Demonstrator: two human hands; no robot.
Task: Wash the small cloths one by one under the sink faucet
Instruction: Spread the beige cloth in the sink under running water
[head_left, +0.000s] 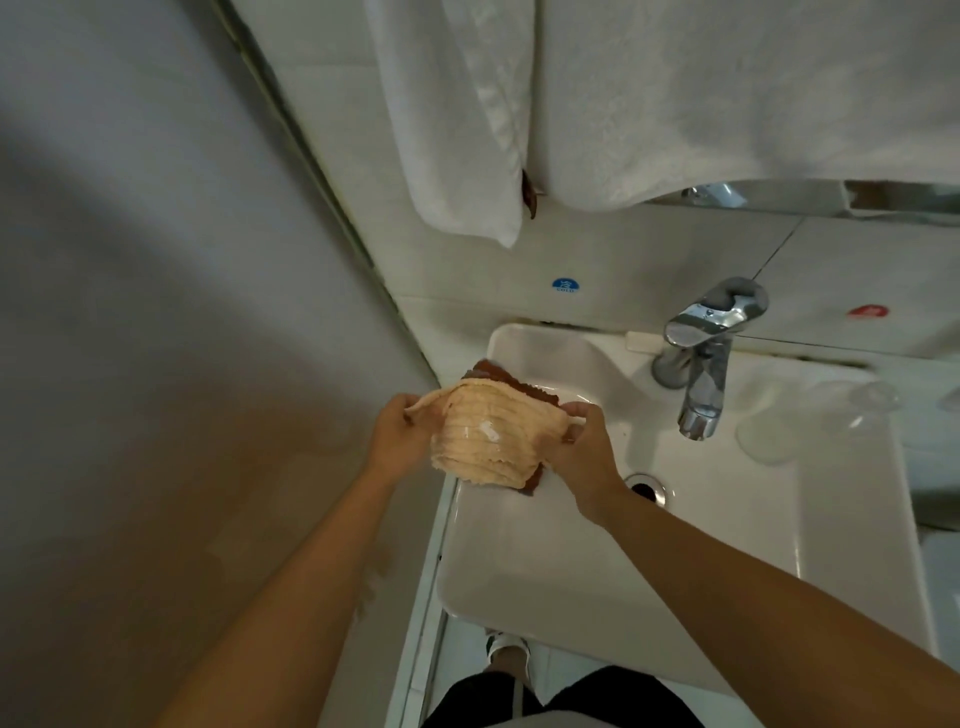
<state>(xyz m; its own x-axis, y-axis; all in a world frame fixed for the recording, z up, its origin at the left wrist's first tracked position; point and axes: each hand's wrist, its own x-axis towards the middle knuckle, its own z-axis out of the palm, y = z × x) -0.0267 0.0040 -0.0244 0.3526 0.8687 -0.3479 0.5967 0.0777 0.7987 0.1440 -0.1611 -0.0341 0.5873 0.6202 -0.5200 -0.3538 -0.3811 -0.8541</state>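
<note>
From the head view, the stack of small cloths (483, 441) sits at the centre of the frame, over the left rim of the white sink (571, 571), well left of the chrome faucet (704, 374), which shows no water running. The left hand (397, 434) pinches the top peach cloth at its left corner, and the right hand (582, 447) grips the stack's right edge; a dark brown cloth (519, 384) shows beneath. The ribbed terry looks soft, limp and light, so it will likely sag and fold wherever unsupported, and turn heavier and clingier once wet. Peeling 1 layer by a corner or hem, with the other hand steadying the rest, seems the surest hold.
</note>
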